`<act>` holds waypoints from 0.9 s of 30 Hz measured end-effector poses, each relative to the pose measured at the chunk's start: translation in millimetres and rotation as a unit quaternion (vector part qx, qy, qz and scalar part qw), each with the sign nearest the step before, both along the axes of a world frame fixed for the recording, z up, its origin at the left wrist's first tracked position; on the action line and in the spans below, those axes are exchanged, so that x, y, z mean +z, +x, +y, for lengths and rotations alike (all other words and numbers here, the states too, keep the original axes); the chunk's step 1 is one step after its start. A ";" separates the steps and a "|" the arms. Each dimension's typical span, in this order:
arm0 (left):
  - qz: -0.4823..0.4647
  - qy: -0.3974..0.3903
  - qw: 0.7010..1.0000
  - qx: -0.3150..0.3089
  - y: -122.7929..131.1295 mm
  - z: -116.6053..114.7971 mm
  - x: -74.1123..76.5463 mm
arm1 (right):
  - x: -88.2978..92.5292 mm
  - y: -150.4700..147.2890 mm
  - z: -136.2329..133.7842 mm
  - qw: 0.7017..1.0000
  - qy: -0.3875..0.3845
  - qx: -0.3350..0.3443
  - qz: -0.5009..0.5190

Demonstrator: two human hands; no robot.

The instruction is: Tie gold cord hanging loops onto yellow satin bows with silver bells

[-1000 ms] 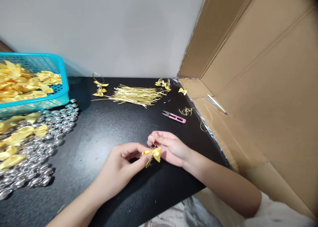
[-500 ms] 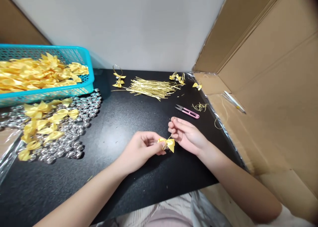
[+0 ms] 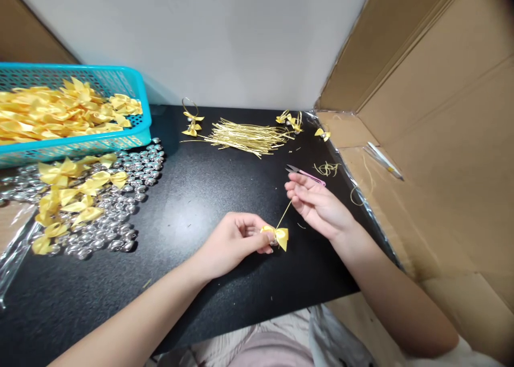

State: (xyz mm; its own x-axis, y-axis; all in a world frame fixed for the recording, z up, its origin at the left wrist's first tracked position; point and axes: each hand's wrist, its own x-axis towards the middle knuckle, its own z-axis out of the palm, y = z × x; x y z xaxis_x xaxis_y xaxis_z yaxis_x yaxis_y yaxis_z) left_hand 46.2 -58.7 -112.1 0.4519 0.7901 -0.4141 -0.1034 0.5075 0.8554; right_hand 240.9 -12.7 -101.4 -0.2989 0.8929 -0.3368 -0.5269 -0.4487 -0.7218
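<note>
Between thumb and fingers of my left hand [image 3: 244,238] is a yellow ribbon bow [image 3: 282,237], with a small silver bell or bead partly hidden beneath it. A thin gold cord [image 3: 284,214] rises from the bow, drawn straight to my right hand [image 3: 321,204]. That hand pinches the cord's upper end, its fingers curled and the exact grip partly hidden. Just beyond those fingers lie pink thread snips [image 3: 313,178], partly covered by the hand. A bundle of gold cords [image 3: 249,137] lies farther back on the black table [image 3: 193,313].
At the left, a turquoise basket [image 3: 146,110] holds many yellow bows. Silver beads [image 3: 120,238] with loose bows [image 3: 88,214] on top spread before it. Finished-looking bow pieces [image 3: 193,122] lie at the back. Cord scraps [image 3: 327,168] and white tweezers [image 3: 384,161] are at the right, beside cardboard walls.
My right hand has moved up and right, away from the bow, and the cord between the hands is now longer and straight. My left hand keeps its pinch on the bow.
</note>
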 end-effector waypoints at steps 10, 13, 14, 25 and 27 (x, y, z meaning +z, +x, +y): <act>-0.010 -0.008 1.000 -0.004 1.7 -0.6 -1.9 | 6.5 7.9 10.5 0.996 -0.020 -0.082 0.021; -0.010 -0.014 1.000 0.001 2.0 -0.1 -1.8 | 6.0 8.7 11.4 0.995 -0.019 -0.091 0.025; -0.010 -0.015 1.000 0.002 2.2 0.0 -1.8 | 5.9 8.9 11.8 0.995 -0.021 -0.097 0.025; -0.004 0.003 1.000 0.018 1.4 -1.3 -2.3 | 6.7 13.5 12.3 0.994 -0.042 -0.087 0.045; -0.003 0.012 1.000 0.019 0.9 -1.6 -2.3 | 7.1 15.5 13.6 0.995 -0.037 -0.080 0.050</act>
State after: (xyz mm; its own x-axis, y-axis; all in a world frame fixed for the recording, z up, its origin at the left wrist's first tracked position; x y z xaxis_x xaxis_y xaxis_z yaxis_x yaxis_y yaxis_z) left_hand 47.2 -60.3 -114.4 0.4244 0.8157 -0.3930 -0.1265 0.4832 0.8663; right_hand 256.4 0.9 -94.3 -0.1895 0.9057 -0.3793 -0.6639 -0.4028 -0.6301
